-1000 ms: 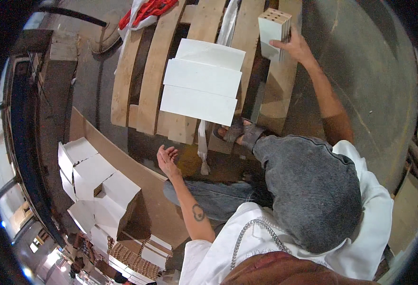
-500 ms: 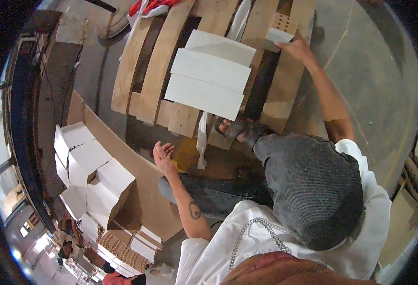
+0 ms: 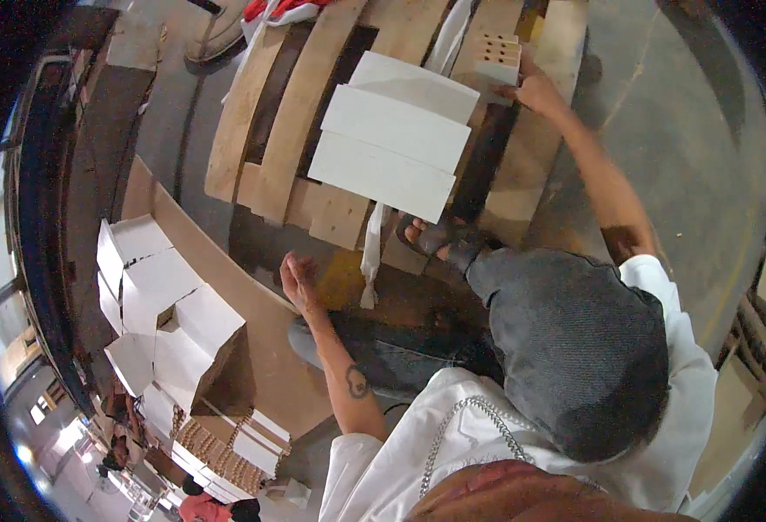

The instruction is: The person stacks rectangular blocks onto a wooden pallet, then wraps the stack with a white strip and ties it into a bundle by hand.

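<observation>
At the far right of a wooden pallet (image 3: 270, 174), my right hand (image 3: 535, 91) is closed at the side of a small stack of white pieces (image 3: 498, 56) with rows of dark holes in their pale wooden ends. The stack is over the pallet's slats; whether it rests on them I cannot tell. Three overlapping white boards (image 3: 391, 143) lie flat on the pallet, left of that hand. My left hand (image 3: 298, 278) hangs in the air near the pallet's front edge, fingers loosely stretched and holding nothing.
On a brown cardboard sheet (image 3: 265, 357) at the left stand white board stacks (image 3: 178, 313), with more holed pieces (image 3: 226, 448) nearer me. White straps (image 3: 372, 261) run across the pallet. My sandalled foot (image 3: 444, 244) is at its edge. A person (image 3: 204, 506) is at lower left.
My right hand and the holed stack have shifted slightly, and the stack has turned so its holed end faces me more. My left hand has risen a little with its fingers straighter.
</observation>
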{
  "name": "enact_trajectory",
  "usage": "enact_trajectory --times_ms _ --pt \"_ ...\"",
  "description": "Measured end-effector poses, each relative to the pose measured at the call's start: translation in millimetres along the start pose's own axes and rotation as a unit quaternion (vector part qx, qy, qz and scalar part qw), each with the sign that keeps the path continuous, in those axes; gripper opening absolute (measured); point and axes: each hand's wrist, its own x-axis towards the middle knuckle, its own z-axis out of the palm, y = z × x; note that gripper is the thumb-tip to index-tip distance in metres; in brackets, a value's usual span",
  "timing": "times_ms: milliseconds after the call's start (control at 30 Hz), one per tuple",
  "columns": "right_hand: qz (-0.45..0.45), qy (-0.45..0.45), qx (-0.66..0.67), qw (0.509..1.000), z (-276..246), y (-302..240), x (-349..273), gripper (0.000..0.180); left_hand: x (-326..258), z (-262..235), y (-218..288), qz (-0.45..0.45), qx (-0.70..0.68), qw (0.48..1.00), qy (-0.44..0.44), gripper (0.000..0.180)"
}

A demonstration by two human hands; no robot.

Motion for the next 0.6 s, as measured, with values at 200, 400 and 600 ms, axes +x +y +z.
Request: enact_trajectory --times_ms 200,400,600 --pt "0.0 -0.079 0.17 0.982 -74 -68 29 0.075 -24 65 65 0.056 0.006 0.998 0.036 0.05" --pt "0.077 -0.228 0.474 0.847 -121 -92 62 0.064 -45 153 120 0.04 -0.083 0.996 -0.016 0.052" --pt "0.096 -0.395 0.306 0.861 -97 -179 89 0.062 -58 201 134 -0.028 -0.095 0.995 0.007 0.067"
